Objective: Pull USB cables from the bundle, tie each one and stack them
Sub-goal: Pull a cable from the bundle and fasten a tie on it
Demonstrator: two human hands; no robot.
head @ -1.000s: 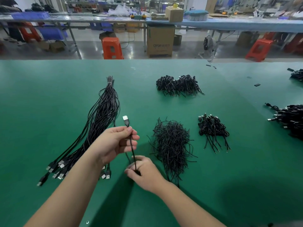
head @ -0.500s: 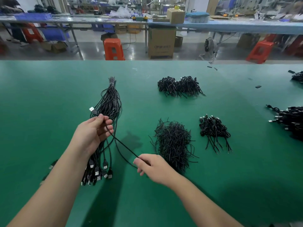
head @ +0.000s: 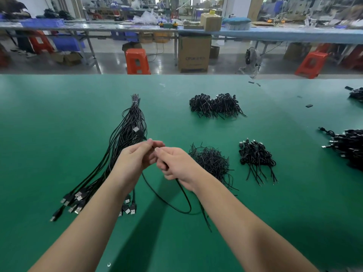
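Single view only, head-mounted on the person at the bench [head: 59, 134]. Wide-angle; straight lines bow toward the frame edges. Camera looks forward and down across the green bench top. Both forearms enter from the bottom edge, and the hands sit close to the lens at frame centre. Upper band of frame reaches past the far bench edge to the workshop floor, an orange stool [head: 137, 60] and a long blue table [head: 294, 34]. No second view to overlap.

cable bundle [head: 125, 146] left on table [head: 39, 134], tie pile [head: 211, 163] right of it, tied stack [head: 256, 157] farther right
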